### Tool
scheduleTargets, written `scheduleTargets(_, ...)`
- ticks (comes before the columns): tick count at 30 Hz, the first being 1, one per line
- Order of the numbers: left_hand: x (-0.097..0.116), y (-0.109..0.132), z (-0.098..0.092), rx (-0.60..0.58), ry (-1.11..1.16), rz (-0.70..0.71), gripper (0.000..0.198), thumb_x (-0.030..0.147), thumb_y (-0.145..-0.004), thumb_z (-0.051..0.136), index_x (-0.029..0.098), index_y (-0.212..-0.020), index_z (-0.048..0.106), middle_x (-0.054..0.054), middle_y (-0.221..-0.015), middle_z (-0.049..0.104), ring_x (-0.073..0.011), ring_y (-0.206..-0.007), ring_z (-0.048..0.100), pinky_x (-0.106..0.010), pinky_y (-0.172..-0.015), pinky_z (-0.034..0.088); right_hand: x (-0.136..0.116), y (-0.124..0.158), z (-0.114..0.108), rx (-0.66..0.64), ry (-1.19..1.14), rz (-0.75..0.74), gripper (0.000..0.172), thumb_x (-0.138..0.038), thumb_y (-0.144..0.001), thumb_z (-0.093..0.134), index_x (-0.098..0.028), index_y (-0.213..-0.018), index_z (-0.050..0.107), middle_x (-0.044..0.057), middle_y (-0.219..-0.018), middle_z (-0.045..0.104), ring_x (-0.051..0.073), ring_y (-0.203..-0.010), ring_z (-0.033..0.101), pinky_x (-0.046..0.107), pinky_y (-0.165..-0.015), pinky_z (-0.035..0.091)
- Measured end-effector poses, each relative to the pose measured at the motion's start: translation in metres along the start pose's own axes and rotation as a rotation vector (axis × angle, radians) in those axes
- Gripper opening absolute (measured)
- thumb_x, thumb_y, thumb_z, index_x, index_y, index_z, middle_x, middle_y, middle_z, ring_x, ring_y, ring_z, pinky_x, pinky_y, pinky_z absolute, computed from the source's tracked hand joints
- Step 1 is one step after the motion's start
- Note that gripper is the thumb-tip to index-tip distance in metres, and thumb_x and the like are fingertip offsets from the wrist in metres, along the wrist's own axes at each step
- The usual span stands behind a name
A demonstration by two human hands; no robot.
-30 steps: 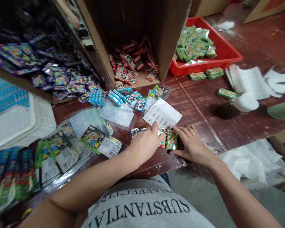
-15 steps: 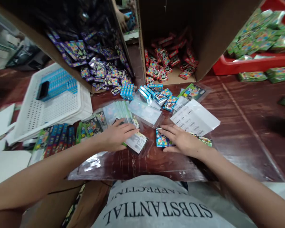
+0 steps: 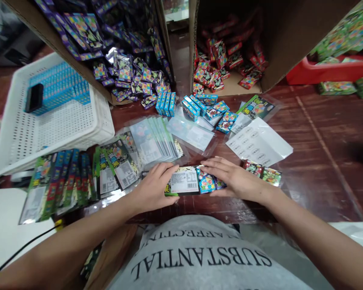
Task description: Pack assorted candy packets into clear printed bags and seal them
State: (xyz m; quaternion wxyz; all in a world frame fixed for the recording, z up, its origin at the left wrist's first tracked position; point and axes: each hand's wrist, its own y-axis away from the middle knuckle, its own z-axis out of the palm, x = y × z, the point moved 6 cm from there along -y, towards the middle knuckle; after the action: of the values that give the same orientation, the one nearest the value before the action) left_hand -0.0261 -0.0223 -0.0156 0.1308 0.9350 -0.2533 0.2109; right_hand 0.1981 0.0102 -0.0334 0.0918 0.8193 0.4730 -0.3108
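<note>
My left hand (image 3: 155, 185) is closed around the left part of a flat printed packet (image 3: 184, 180) with a white barcode label. Its right end meets a blue candy box (image 3: 207, 183). Fingers and thumb of my right hand (image 3: 230, 177) grip the blue box and a purple one beside it, along their far and near edges. Past my right wrist, a red box (image 3: 253, 167) and a green box (image 3: 271, 176) lie in a row, partly hidden. A sheet with printed oval marks (image 3: 258, 143) rests just behind them.
Cartons hold purple boxes (image 3: 124, 68) and red boxes (image 3: 219, 56). Loose blue boxes (image 3: 165, 104) and fanned clear sleeves (image 3: 151, 139) lie ahead. Filled packets (image 3: 63, 179) and a white basket (image 3: 51, 133) are left; a red bin (image 3: 335, 72) is far right.
The labelled packet has moved right and straightened, now meeting the blue box, with my left hand gripping it. My right hand stays on the boxes. The camera view has shifted.
</note>
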Motion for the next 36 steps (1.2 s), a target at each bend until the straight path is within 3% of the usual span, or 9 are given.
scheduleTargets(4, 0.002, 0.001, 0.011, 0.024, 0.018, -0.05, 0.087, 0.036, -0.075, 0.079, 0.02, -0.149, 0.038, -0.014, -0.134, 0.051, -0.0338, -0.127, 0.05, -0.051, -0.111, 0.046, -0.003, -0.009, 0.011, -0.032, 0.058, 0.025, 0.092, -0.054, -0.085, 0.073, -0.014, -0.158, 0.033, 0.021, -0.154, 0.048, 0.032, -0.147, 0.04, 0.055, -0.12, 0.036)
scheduleTargets(8, 0.001, 0.001, 0.017, 0.038, -0.032, -0.049, 0.089, 0.037, -0.075, 0.079, 0.022, -0.151, 0.037, -0.014, -0.136, 0.051, -0.0355, -0.125, 0.05, -0.055, -0.109, 0.045, 0.004, 0.005, -0.005, -0.012, 0.177, 0.136, 0.122, -0.069, -0.073, 0.077, -0.014, -0.163, 0.015, 0.023, -0.166, 0.026, 0.041, -0.153, 0.023, 0.066, -0.122, 0.021)
scheduleTargets(14, 0.008, -0.005, 0.021, -0.007, 0.022, -0.001, 0.088, 0.034, -0.076, 0.079, 0.02, -0.151, 0.037, -0.014, -0.14, 0.048, -0.0335, -0.131, 0.048, -0.05, -0.113, 0.043, 0.01, 0.022, -0.019, -0.051, 0.145, 0.166, 0.08, -0.054, -0.083, 0.075, -0.024, -0.15, 0.043, 0.012, -0.138, 0.063, 0.035, -0.136, 0.05, 0.071, -0.122, 0.007)
scheduleTargets(18, 0.017, -0.012, 0.026, -0.028, 0.048, 0.03, 0.085, 0.036, -0.077, 0.078, 0.017, -0.15, 0.039, -0.014, -0.14, 0.048, -0.0319, -0.132, 0.047, -0.047, -0.115, 0.043, 0.006, 0.016, -0.007, -0.026, 0.109, 0.107, 0.084, -0.063, -0.08, 0.074, -0.024, -0.149, 0.044, 0.011, -0.139, 0.064, 0.033, -0.136, 0.051, 0.069, -0.123, 0.004)
scheduleTargets(23, 0.023, -0.022, 0.028, 0.011, 0.043, 0.064, 0.083, 0.033, -0.077, 0.077, 0.018, -0.15, 0.039, -0.014, -0.139, 0.048, -0.0325, -0.131, 0.047, -0.048, -0.114, 0.042, -0.002, 0.016, 0.004, -0.011, 0.155, 0.139, 0.114, -0.068, -0.083, 0.068, -0.018, -0.164, 0.004, 0.02, -0.157, 0.045, 0.035, -0.148, 0.037, 0.068, -0.123, 0.003)
scheduleTargets(26, 0.023, -0.026, 0.031, 0.018, 0.044, 0.08, 0.083, 0.029, -0.078, 0.075, 0.021, -0.151, 0.036, -0.013, -0.139, 0.047, -0.0329, -0.13, 0.047, -0.05, -0.113, 0.043, -0.002, 0.038, -0.004, -0.016, 0.205, 0.219, 0.129, -0.081, -0.079, 0.059, -0.012, -0.162, -0.012, 0.024, -0.164, 0.029, 0.038, -0.152, 0.028, 0.067, -0.123, 0.006)
scheduleTargets(28, 0.023, -0.029, 0.032, 0.021, 0.038, 0.091, 0.083, 0.028, -0.08, 0.073, 0.023, -0.153, 0.034, -0.013, -0.139, 0.047, -0.0332, -0.13, 0.047, -0.051, -0.112, 0.043, 0.006, 0.064, -0.017, 0.048, 0.314, 0.335, 0.131, -0.087, -0.076, 0.053, -0.012, -0.162, -0.01, 0.024, -0.165, 0.024, 0.042, -0.152, 0.025, 0.07, -0.122, 0.008)
scheduleTargets(31, 0.027, -0.035, 0.036, 0.013, 0.028, 0.129, 0.083, 0.028, -0.08, 0.074, 0.023, -0.153, 0.033, -0.013, -0.138, 0.047, -0.033, -0.128, 0.047, -0.051, -0.111, 0.043, 0.02, 0.107, -0.031, 0.144, 0.492, 0.46, 0.113, -0.082, -0.082, 0.053, -0.018, -0.164, 0.009, 0.022, -0.162, 0.034, 0.045, -0.145, 0.035, 0.073, -0.118, 0.015)
scheduleTargets(36, 0.039, -0.045, 0.038, -0.02, 0.034, 0.168, 0.084, 0.029, -0.077, 0.075, 0.019, -0.151, 0.035, -0.014, -0.138, 0.046, -0.0321, -0.127, 0.048, -0.049, -0.112, 0.042, 0.019, 0.125, -0.027, 0.252, 0.377, 0.336, 0.084, -0.058, -0.087, 0.069, -0.025, -0.157, 0.037, 0.017, -0.143, 0.056, 0.038, -0.127, 0.051, 0.059, -0.108, 0.042)
